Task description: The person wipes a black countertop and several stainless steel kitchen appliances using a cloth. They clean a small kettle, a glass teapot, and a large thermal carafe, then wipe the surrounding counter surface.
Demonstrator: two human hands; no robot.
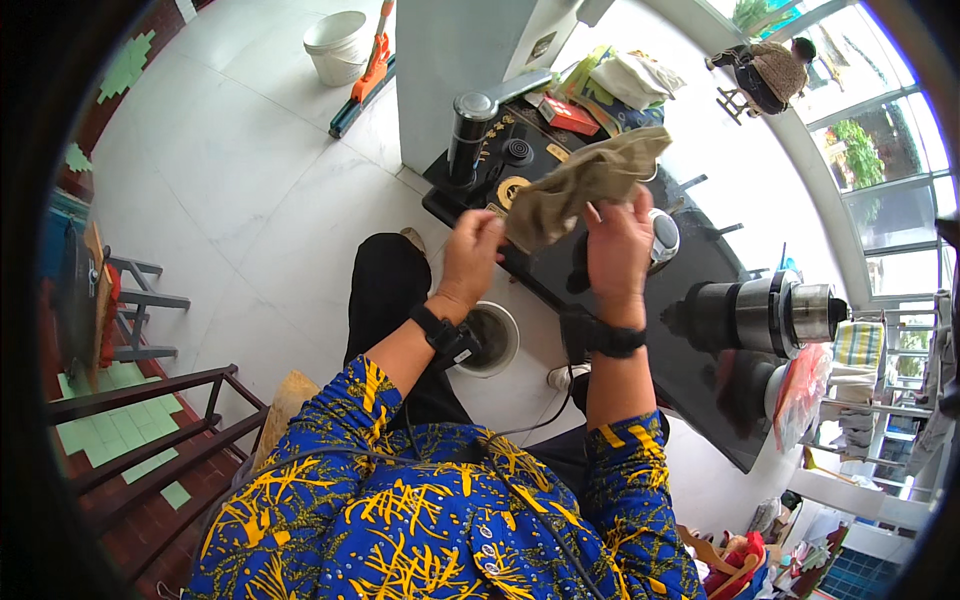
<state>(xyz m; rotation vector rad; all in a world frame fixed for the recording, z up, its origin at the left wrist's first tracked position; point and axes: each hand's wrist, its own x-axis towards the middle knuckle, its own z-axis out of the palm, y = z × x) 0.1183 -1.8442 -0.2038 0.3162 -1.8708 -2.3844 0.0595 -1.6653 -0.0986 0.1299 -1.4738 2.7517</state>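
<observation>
A crumpled olive-brown cloth [581, 187] is held up above a glossy black table [694, 382]. The fingers of my right hand [621, 244] pinch its lower edge. My left hand [472, 255] has its fingers curled at the cloth's left end; blur hides whether they grip it. Just right of my right hand stands a white-lidded cup [664, 236], partly covered by that hand. Below the hands, a round white bucket [511, 341] with a dark inside stands on the floor between my legs. Both wrists wear black straps with devices, and a cable runs across my patterned shirt.
On the table are a black cylindrical appliance [471, 139], a red box [570, 114], plastic packages [634, 79] and a stainless-steel flask [765, 313]. A white pail [336, 49] and an orange mop [371, 71] stand beyond. Someone [772, 75] sits at upper right. Dark metal rails [150, 442] are at left.
</observation>
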